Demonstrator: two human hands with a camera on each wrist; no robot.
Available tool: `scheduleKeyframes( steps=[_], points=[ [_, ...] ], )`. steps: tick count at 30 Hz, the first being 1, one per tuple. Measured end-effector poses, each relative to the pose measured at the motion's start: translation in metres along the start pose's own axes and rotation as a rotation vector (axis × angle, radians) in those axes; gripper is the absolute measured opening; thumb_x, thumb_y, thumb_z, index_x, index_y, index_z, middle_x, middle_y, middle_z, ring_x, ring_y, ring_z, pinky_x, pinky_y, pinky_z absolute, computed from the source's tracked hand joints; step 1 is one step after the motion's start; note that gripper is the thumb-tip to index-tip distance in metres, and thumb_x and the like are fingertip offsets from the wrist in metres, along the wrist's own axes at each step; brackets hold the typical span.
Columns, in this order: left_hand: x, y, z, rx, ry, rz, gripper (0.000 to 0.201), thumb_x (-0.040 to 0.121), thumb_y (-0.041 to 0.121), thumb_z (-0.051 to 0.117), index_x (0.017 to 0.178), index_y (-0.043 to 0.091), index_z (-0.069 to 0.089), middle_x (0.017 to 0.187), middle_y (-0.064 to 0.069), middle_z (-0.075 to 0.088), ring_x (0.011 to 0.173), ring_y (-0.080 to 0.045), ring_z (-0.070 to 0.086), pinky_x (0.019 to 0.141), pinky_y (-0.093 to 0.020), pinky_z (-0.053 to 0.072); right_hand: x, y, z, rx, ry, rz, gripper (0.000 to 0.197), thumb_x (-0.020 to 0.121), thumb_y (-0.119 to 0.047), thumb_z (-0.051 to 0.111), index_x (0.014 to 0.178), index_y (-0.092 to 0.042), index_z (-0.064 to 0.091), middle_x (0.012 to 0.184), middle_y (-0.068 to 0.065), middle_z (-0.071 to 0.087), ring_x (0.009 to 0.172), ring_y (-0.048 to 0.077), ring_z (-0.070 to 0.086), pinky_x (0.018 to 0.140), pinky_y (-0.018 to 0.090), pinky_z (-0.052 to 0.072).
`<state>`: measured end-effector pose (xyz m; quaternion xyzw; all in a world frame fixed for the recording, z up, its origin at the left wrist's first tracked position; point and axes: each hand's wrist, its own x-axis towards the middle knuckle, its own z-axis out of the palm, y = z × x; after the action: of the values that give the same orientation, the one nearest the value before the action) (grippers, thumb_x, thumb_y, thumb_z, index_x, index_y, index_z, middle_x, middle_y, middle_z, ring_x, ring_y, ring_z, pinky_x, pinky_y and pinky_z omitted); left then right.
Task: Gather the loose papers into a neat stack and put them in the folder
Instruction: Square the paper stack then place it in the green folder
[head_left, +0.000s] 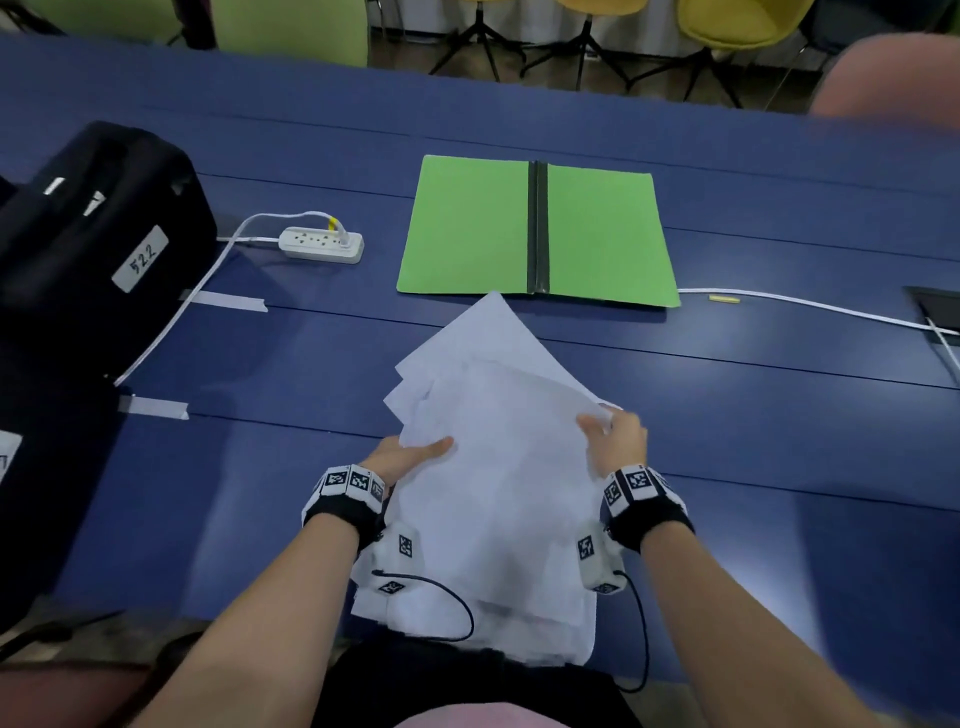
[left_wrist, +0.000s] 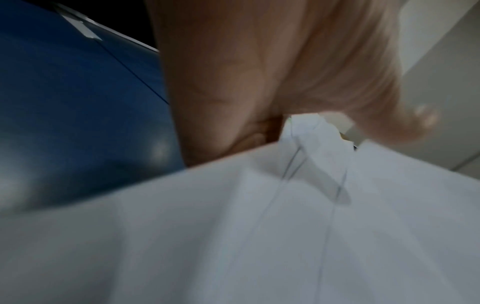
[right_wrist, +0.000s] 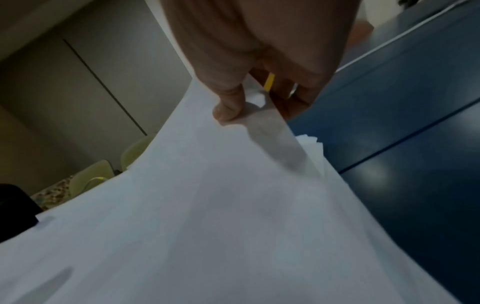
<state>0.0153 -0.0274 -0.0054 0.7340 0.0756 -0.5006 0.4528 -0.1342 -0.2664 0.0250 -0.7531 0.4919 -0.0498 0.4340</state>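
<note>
Both hands held uneven sheaf of white papers (head_left: 498, 467) above blue counter (head_left: 779, 467). Left hand (head_left: 402, 457) clamped sheaf's left edge, thumb on top; right hand (head_left: 618, 439) pinched right edge. Sheet corners fanned out beyond fingers (right_wrist: 230, 107). Open green folder (head_left: 467, 228) lay flat farther ahead, empty.

We see the papers (head_left: 498, 467) as a bundle of plain white sheets — uneven, with corners fanned out at different angles along the far and left edges. The bundle is lifted at its far end and slopes down toward its near end, which hangs over the table's near edge. We note a slight sag across the middle of the top sheet. The folder (head_left: 467, 228) is green with a dark spine strip down its centre — it lies open and flat, just beyond the farthest paper corner.
</note>
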Motion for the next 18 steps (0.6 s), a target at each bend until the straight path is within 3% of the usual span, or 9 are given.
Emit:
scheduleKeyframes(
  steps=[2, 4, 6, 9, 10, 13, 15, 18],
  points=[
    [-0.003, 0.004, 0.004, 0.096, 0.006, 0.085, 0.063, 0.062, 0.030, 0.087, 0.118, 0.013, 0.063, 0.118, -0.007, 0.069, 0.105, -0.026, 0.066, 0.100, -0.045, 0.049, 0.006, 0.000, 0.008, -0.044, -0.071, 0.025, 0.030, 0.089, -0.019, 0.061, 0.115, -0.006, 0.065, 0.112, 0.018, 0.066, 0.104, 0.033, 0.060, 0.085, 0.032, 0.047],
    [-0.004, 0.008, 0.007, 0.139, 0.003, 0.103, 0.045, 0.073, 0.013, 0.080, 0.115, 0.010, 0.063, 0.115, -0.010, 0.070, 0.105, -0.028, 0.066, 0.100, -0.045, 0.049, 0.012, -0.008, 0.009, -0.042, -0.098, 0.007, 0.036, 0.088, -0.023, 0.064, 0.122, -0.012, 0.061, 0.121, 0.010, 0.062, 0.111, 0.028, 0.057, 0.088, 0.029, 0.043],
    [-0.003, 0.010, 0.007, 0.170, -0.029, 0.132, 0.042, 0.076, 0.009, 0.077, 0.115, 0.010, 0.062, 0.114, -0.010, 0.069, 0.106, -0.028, 0.066, 0.100, -0.045, 0.048, 0.021, -0.020, 0.005, 0.050, -0.046, -0.026, 0.042, 0.086, -0.027, 0.066, 0.126, -0.019, 0.055, 0.123, 0.005, 0.058, 0.110, 0.022, 0.053, 0.086, 0.026, 0.039],
    [0.005, 0.007, 0.001, 0.199, -0.043, 0.129, 0.065, 0.061, 0.024, 0.086, 0.117, 0.013, 0.057, 0.115, -0.006, 0.069, 0.104, -0.025, 0.067, 0.098, -0.044, 0.051, 0.039, -0.043, -0.008, 0.125, 0.065, -0.164, 0.064, 0.079, -0.043, 0.067, 0.136, -0.029, 0.043, 0.128, 0.000, 0.057, 0.117, 0.019, 0.053, 0.096, 0.035, 0.043],
    [0.005, 0.008, 0.000, 0.208, -0.065, 0.131, 0.064, 0.059, 0.026, 0.086, 0.114, 0.015, 0.057, 0.116, -0.006, 0.069, 0.104, -0.024, 0.067, 0.098, -0.043, 0.051, 0.044, -0.051, -0.012, 0.144, 0.057, -0.208, 0.065, 0.078, -0.044, 0.067, 0.136, -0.031, 0.043, 0.125, -0.002, 0.059, 0.114, 0.017, 0.055, 0.096, 0.036, 0.044],
    [-0.004, 0.014, 0.003, 0.181, -0.121, 0.162, 0.033, 0.072, 0.010, 0.079, 0.098, 0.021, 0.062, 0.112, -0.008, 0.070, 0.104, -0.027, 0.066, 0.099, -0.041, 0.050, 0.050, -0.076, -0.029, 0.289, -0.138, -0.309, 0.038, 0.084, -0.023, 0.068, 0.121, -0.017, 0.059, 0.104, -0.002, 0.069, 0.090, 0.007, 0.067, 0.081, 0.032, 0.053],
    [-0.010, 0.014, 0.003, 0.136, -0.160, 0.160, 0.047, 0.066, 0.013, 0.080, 0.110, 0.014, 0.062, 0.113, -0.008, 0.070, 0.105, -0.027, 0.067, 0.099, -0.042, 0.050, 0.048, -0.087, -0.040, 0.276, -0.290, -0.360, 0.023, 0.086, -0.014, 0.068, 0.108, -0.009, 0.066, 0.091, -0.003, 0.071, 0.071, -0.001, 0.067, 0.068, 0.025, 0.054],
    [-0.001, 0.003, -0.003, 0.086, -0.178, 0.139, 0.082, 0.053, 0.021, 0.088, 0.126, 0.009, 0.055, 0.115, -0.008, 0.071, 0.106, -0.027, 0.068, 0.099, -0.046, 0.050, 0.047, -0.084, -0.045, 0.171, -0.402, -0.384, 0.014, 0.084, -0.016, 0.070, 0.098, -0.011, 0.071, 0.084, 0.004, 0.072, 0.064, 0.006, 0.065, 0.062, 0.024, 0.054]
  ],
)
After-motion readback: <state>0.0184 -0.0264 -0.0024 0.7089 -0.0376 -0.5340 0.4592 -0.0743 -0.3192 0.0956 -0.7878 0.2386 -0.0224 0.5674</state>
